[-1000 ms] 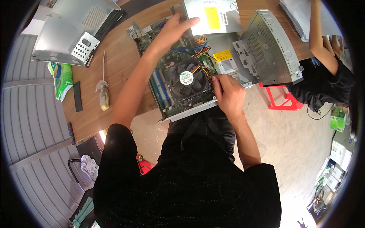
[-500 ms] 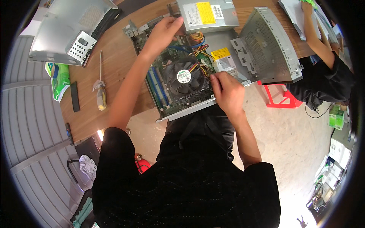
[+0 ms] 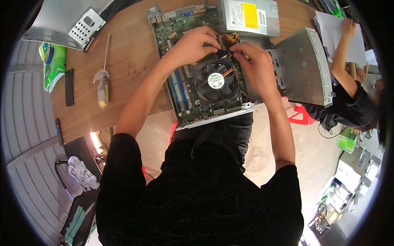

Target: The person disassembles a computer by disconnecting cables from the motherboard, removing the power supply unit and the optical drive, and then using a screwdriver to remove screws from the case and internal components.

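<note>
Basically, fingers of left hand (image 3: 197, 46) and right hand (image 3: 257, 65) both pinch the dark cable (image 3: 224, 53), just beyond the cooling fan (image 3: 217, 80) over the motherboard (image 3: 167, 31). Hard tugging could strain it; slack could foul the fan. Hub label (image 3: 216, 82): white, green-and-black print. Power supply (image 3: 246, 18) sticker (image 3: 251, 15): yellow-and-white, fine print illegible.

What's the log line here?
left hand: at cables | right hand: at cables | fan: on motherboard | screwdriver: on table

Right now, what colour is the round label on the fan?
The label is mostly white, best seen in the head view.
</note>
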A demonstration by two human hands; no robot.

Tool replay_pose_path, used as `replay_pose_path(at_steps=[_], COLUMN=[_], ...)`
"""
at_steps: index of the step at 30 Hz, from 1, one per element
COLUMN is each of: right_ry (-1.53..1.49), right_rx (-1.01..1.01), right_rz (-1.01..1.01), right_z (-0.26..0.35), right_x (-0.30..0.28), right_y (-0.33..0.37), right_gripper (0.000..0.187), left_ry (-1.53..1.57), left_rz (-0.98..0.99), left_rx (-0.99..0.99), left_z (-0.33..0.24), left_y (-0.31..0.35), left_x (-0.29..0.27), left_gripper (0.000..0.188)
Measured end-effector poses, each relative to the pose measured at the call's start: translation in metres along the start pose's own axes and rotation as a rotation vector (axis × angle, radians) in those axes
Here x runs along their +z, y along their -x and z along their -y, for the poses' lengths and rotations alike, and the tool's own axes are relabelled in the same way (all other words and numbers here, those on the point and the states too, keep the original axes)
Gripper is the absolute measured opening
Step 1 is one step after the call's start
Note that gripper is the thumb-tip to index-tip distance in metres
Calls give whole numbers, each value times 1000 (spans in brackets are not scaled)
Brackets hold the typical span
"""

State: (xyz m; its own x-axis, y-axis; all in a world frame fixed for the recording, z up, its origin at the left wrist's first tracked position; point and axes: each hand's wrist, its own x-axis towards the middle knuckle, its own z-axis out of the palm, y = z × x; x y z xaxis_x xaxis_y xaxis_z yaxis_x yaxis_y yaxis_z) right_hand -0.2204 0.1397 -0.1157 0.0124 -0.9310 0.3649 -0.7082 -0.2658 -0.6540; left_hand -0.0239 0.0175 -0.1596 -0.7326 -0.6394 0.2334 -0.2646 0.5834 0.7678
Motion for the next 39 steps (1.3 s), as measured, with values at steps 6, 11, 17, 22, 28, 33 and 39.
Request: replay_pose_path(at_steps=[6,11,17,22,28,33,39], right_ry=[318,386,456,345,377,463,327], right_rx=[-75,66,235,417,466,331,285], right_rz=[59,50,-61,89,170,133,108], right_z=[9,12,15,-11,-17,-20,-26], right_x=[13,14,20,20,28,32,28], right_y=[-28,-25,-13,-28,-35,-38,-40], right_gripper=[14,13,28,63,63,56,46], left_ry=[-97,-150,2,-6,-4,-29,-133], left_rz=[83,35,-39,-95,-69,-165,-243], left_rx=[197,188,37,-92,-148,-86,89], left_z=[4,5,7,7,15,21,25], left_y=[8,12,5,-10,-15,-10,-8], left_x=[-5,-3,-5,-4,1,12,9], left_gripper=[17,17,17,18,20,23,22])
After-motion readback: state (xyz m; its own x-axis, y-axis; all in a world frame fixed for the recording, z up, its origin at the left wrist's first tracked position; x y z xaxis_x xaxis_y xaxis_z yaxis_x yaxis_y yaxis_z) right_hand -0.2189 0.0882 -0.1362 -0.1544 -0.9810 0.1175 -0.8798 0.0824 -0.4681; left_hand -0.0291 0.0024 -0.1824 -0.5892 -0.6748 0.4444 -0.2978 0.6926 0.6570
